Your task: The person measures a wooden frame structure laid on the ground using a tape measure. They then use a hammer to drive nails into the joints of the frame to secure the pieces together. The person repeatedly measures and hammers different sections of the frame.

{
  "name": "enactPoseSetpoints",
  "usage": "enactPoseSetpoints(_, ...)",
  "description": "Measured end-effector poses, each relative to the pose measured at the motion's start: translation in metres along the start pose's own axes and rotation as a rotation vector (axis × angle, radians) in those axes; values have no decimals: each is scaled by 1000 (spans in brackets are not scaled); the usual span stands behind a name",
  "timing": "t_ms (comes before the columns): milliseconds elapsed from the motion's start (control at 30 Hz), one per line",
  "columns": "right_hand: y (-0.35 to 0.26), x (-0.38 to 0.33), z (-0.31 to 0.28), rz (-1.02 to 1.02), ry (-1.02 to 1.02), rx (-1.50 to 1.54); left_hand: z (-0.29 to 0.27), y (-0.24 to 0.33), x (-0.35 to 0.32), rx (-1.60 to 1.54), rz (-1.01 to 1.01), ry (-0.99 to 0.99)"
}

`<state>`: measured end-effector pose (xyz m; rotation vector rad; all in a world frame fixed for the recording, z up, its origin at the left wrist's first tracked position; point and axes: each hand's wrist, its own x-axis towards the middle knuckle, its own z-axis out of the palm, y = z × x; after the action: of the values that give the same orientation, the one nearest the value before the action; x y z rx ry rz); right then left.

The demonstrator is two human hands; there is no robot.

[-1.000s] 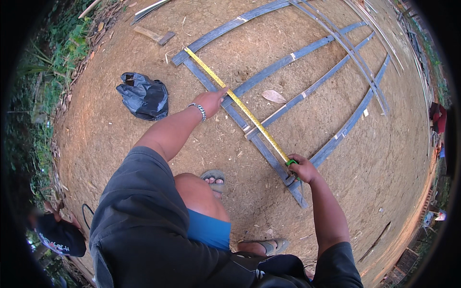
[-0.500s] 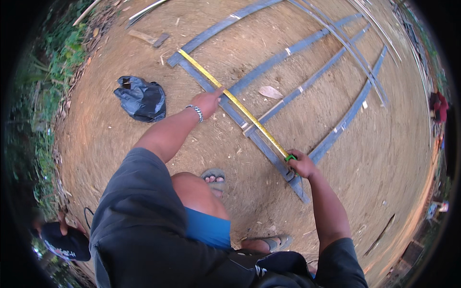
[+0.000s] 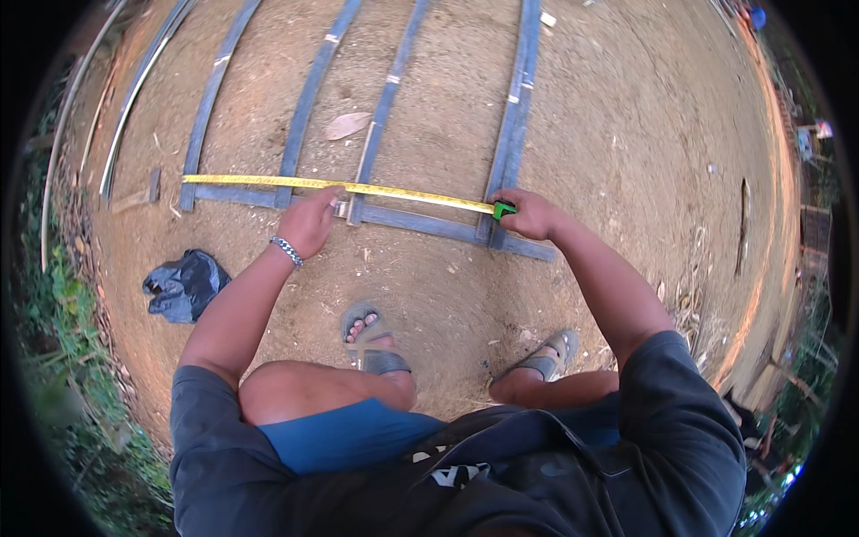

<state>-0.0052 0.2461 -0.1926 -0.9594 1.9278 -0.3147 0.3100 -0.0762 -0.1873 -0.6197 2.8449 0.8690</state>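
Observation:
A yellow tape measure blade (image 3: 420, 194) stretches across the near end of a frame of grey-blue slats (image 3: 313, 85) lying on the dirt. My right hand (image 3: 530, 215) grips the green tape measure case (image 3: 503, 209) at the right end, over the crossing of a long slat and the near crosspiece (image 3: 420, 221). Near the middle of the blade, my left hand (image 3: 309, 220) has its fingers closed at the blade's edge. The blade's far-left end rests at the leftmost joined slat. A thin pale strip (image 3: 365, 152) lies alongside one slat.
A crumpled black plastic bag (image 3: 190, 285) lies left of my left arm. Beyond it is a tool with a dark head (image 3: 155, 184) and pale handle. A dry leaf (image 3: 348, 125) sits between slats. More strips (image 3: 134, 94) lie far left, beside green plants (image 3: 67, 322).
My view has turned, so the frame now runs straight ahead. My left hand has moved along the blade toward the right hand, its finger no longer stretched out. The right hand still holds the case.

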Motion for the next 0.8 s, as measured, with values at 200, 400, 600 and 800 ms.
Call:
enactPoseSetpoints(200,30,-35,-7,128,-17,73,-9,123,20,161,198,-686)
enactPoseSetpoints(400,46,-29,2,67,-17,43,89,180,28,119,96,-706)
enactPoseSetpoints(600,54,-22,-7,54,-136,56,207,211,17,-664,-733,123)
enactPoseSetpoints(800,54,-25,-5,58,-122,103,200,222,26,-448,-727,161)
